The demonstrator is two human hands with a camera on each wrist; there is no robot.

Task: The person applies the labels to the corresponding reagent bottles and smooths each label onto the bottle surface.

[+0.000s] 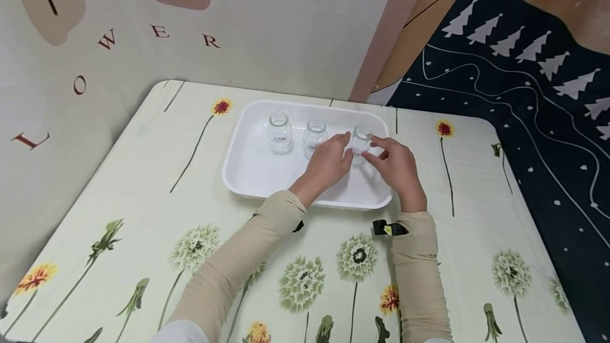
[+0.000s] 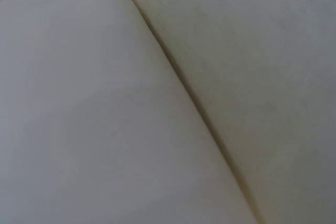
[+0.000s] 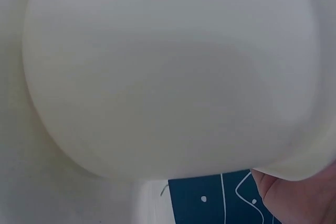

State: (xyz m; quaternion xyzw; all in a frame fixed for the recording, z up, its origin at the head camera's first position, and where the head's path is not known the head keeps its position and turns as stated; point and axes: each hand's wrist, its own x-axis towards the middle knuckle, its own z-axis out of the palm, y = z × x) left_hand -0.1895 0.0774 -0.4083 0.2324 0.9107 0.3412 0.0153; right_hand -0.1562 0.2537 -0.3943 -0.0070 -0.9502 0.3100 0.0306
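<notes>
Three small clear glass jars with printed labels stand in a row in a white tray: a left jar (image 1: 279, 134), a middle jar (image 1: 314, 134) and a right jar (image 1: 360, 141). Both hands are at the right jar. My left hand (image 1: 326, 165) holds its left side with thumb and fingertips, partly covering the middle jar. From the other side, the thumb and fingers of my right hand (image 1: 397, 168) pinch it. In the right wrist view, part of the right hand (image 3: 302, 198) shows at the lower right; neither wrist view shows the jars.
The white tray (image 1: 257, 181) sits toward the back of a table with a flower-print cloth (image 1: 190, 136). Behind it hangs a pale printed curtain (image 1: 286, 30). Dark blue fabric with white trees (image 1: 514, 99) borders the right side. Tray plastic fills much of both wrist views.
</notes>
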